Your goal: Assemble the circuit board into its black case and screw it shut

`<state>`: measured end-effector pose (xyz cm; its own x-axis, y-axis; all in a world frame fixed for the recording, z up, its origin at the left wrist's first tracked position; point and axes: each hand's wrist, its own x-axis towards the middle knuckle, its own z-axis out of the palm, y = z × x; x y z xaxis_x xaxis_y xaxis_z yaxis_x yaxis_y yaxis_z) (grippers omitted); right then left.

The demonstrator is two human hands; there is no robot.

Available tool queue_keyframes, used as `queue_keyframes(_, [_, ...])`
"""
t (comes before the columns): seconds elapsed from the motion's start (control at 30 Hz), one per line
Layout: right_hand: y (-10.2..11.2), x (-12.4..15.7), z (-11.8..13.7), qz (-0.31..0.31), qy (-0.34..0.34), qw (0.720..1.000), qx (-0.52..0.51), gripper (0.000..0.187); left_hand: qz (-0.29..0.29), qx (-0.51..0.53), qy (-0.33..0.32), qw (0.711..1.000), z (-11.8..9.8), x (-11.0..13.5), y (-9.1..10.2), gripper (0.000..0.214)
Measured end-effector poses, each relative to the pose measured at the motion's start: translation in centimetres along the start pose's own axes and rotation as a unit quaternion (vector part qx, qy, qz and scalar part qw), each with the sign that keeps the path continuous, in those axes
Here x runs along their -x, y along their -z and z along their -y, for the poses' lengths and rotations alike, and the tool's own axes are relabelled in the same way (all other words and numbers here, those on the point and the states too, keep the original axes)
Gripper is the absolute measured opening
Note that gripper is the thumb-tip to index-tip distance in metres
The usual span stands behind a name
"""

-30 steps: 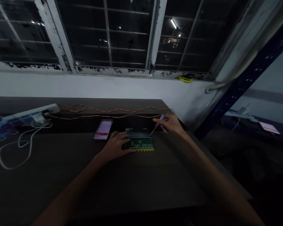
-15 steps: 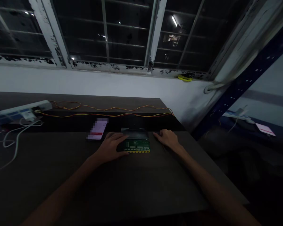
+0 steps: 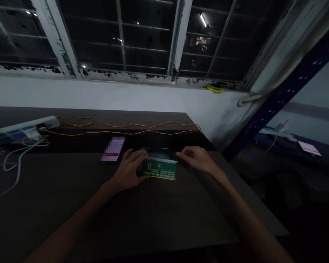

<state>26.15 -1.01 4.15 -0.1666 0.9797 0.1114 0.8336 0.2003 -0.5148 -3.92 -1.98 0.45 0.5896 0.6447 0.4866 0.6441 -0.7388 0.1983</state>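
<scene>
A green circuit board [image 3: 160,168] with rows of small pale parts is tilted above the dark tabletop. My left hand [image 3: 128,170] grips its left end, with the thumb at the near edge and the fingers at the far edge. A pale strip [image 3: 164,160] runs along the board's far edge. Just behind it is a dark, flat panel [image 3: 161,152], mostly lost in the dim light. My right hand [image 3: 194,157] is closed in a pinch near the board's far right corner; what it pinches, if anything, is too dark to make out.
Left of the board lies a lit phone [image 3: 113,149]. A power strip [image 3: 24,129] with a white cable [image 3: 18,168] sits at the far left. Twisted red and yellow wires [image 3: 126,132] cross the back. A blue metal post [image 3: 279,95] rises at right.
The circuit board has tipped up and turned slightly, and the pale strip on its far edge now shows. My right hand has moved a little left and away from me, towards the board's corner.
</scene>
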Motion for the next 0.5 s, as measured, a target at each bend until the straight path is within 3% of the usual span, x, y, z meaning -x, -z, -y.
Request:
queue_keyframes(0.07, [-0.7,0.3,0.7,0.032,0.058,0.997,-0.027,0.039,-0.004,0.002,-0.006,1.0,-0.2,-0.1,0.1,0.046])
queue_keyframes(0.13, [-1.4,0.4,1.0,0.072,0.068,0.994,-0.049,0.039,-0.013,0.001,-0.012,1.0,-0.3,-0.1,0.1,0.042])
queue_keyframes(0.3, [-2.0,0.4,0.6,0.215,-0.012,0.95,-0.225,0.042,-0.002,-0.007,-0.028,1.0,-0.3,0.0,0.1,0.036])
queue_keyframes(0.4, [-1.8,0.4,0.4,0.242,-0.031,0.909,-0.338,0.041,0.024,-0.012,-0.027,0.999,-0.2,0.1,0.2,0.044])
queue_keyframes(0.5, [-1.5,0.4,0.4,0.248,-0.028,0.893,-0.374,0.041,0.029,-0.013,-0.014,0.999,0.0,-0.1,0.2,0.064])
